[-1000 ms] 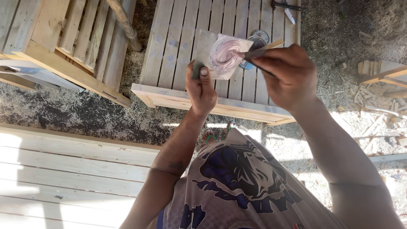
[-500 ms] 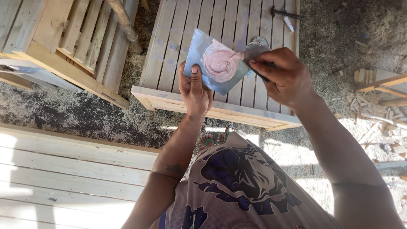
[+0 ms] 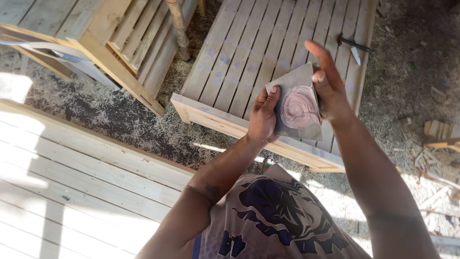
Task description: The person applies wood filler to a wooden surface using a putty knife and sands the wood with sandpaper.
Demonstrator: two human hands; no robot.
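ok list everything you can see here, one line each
sandpaper sheet: one, grey with a worn pink ring, held up between both hands
slatted panel: one, pale wood, on the ground under the hands
slatted frame: one, pale wood, upper left, tilted
plank deck: one, pale wood, lower left, part sunlit
dark tool: one, on the panel's far right edge, kind unclear
wood offcuts: several, pale, right edge
sawdust: over the ground
shirt: grey with dark blue print
left hand: on the sheet's left edge
right hand: on its right edge

Between the hands, the sandpaper sheet (image 3: 298, 106) looks matt and gritty; beyond them, the slatted panel (image 3: 258, 48) is bare, rough wood.
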